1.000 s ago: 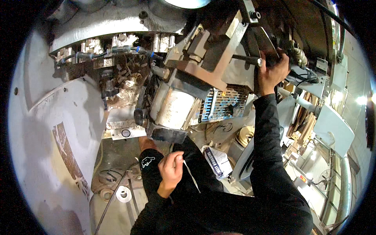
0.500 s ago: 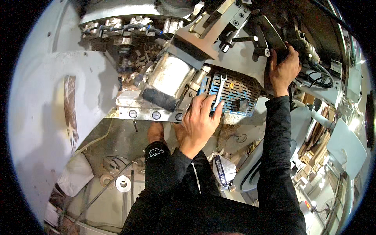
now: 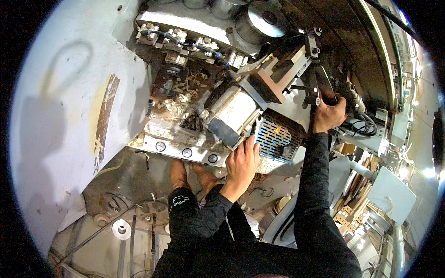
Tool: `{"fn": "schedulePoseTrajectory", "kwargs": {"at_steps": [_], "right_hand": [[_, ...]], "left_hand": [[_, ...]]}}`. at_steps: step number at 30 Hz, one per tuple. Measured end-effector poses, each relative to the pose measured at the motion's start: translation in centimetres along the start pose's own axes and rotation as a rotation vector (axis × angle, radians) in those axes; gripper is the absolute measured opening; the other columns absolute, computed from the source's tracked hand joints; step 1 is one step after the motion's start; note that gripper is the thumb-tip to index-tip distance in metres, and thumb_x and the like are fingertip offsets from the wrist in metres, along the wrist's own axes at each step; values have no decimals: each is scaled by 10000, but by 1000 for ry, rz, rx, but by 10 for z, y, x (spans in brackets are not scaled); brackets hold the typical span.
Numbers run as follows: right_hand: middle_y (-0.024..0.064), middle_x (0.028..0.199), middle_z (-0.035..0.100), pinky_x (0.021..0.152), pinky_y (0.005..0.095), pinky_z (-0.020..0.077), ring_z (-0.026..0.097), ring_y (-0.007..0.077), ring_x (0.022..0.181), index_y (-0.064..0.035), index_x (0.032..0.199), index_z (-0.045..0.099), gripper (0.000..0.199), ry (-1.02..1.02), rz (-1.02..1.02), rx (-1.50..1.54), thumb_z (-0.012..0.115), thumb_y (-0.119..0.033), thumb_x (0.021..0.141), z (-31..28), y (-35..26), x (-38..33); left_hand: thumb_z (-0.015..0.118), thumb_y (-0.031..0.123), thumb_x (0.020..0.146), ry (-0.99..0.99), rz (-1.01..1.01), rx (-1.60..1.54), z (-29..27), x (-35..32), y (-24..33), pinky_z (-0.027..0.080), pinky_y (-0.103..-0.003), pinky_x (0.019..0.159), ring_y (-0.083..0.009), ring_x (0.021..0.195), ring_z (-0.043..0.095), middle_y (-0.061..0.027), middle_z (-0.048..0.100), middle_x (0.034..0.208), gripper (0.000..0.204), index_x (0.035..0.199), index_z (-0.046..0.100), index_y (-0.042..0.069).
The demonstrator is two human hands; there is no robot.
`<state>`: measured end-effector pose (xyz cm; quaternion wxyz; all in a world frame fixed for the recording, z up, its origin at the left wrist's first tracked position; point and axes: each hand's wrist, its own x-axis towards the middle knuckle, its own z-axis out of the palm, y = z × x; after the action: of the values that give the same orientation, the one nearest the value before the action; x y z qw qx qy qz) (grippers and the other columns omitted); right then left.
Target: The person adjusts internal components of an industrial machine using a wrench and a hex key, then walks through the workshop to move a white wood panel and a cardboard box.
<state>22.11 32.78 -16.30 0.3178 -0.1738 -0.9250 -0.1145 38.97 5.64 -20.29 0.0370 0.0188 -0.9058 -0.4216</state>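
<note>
the left hand [image 3: 243, 161] pinches the near end of a metal wrench [image 3: 256, 127], beside the pale cylinder [image 3: 237, 108] and by the slotted grate [image 3: 274, 147]. it's likely stiff, light, maybe slick; best held mid-length. the right hand [image 3: 330, 116] meets a dark lever [image 3: 324, 84]; its grip i can't tell.

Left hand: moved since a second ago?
Yes. Against the blue slotted plate, the left hand has moved up and right in the picture, from well below the plate to the wrench by its left edge.
</note>
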Motion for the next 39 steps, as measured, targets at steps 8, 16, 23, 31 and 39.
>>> {"fn": "schedulePoseTrajectory", "kwargs": {"at_steps": [8,16,23,31,39], "right_hand": [[200,1133,677,864,464,511,670,406,989,-49,1329,565,552,-115,-322,209,809,-285,893,-19,20,-1],[157,1118,687,817,469,512,682,376,990,-67,1253,602,555,-81,-304,136,848,-329,828,-15,22,0],[126,986,739,748,444,539,722,346,866,-67,1045,690,578,33,-161,84,905,-502,730,0,13,-4],[112,1011,739,755,473,533,721,345,909,-86,1134,682,759,86,-199,70,847,-655,660,6,41,3],[188,1044,671,810,511,490,636,420,909,-53,1096,631,475,58,-275,285,877,-296,771,-31,-6,-4]], "left_hand": [[699,158,974,-119,-59,-123,-11,-10,-10,572,-365,611,-278,734,709,-110,704,899,384,1322,578,50],[682,110,980,-446,-332,-617,-70,-113,-29,525,-442,741,-353,850,650,-148,627,968,274,1233,636,17],[692,116,966,-599,-461,-595,-58,-181,-54,521,-442,743,-374,865,653,-164,629,971,226,1170,662,23],[684,198,978,-533,-455,-485,10,-171,-56,527,-467,691,-384,773,688,-187,721,944,239,1157,681,39],[683,217,981,-399,-356,-454,131,-170,-58,516,-496,660,-394,790,697,-181,720,848,289,1217,659,53]]}}
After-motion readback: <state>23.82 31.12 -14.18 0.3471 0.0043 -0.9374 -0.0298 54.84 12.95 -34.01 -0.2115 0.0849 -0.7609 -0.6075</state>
